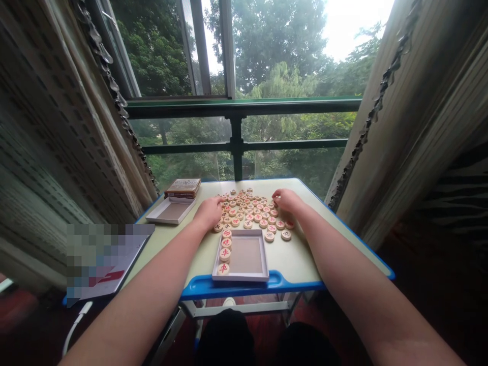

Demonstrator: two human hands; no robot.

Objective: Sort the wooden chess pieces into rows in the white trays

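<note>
Many round xiangqi pieces [248,217] with red and dark characters lie spread over the pale tabletop. My left hand [209,212] rests at the left edge of this spread, its fingers reaching over the nearest pieces. At the far right edge, my right hand [288,199] touches the outer pieces with loosely bent, parted fingers; its fingertips are partly hidden. In front, near the table's edge, stands a shallow open box tray [247,277]. A column of red-marked pieces [224,254] lines its left side, and the rest of its bottom shows bare.
A second shallow box part [171,211] and a brown box [183,188] sit at the table's back left. A blurred flat object [110,269] with a white cable [78,321] lies at left. Curtains [396,101] flank the window railing [244,107].
</note>
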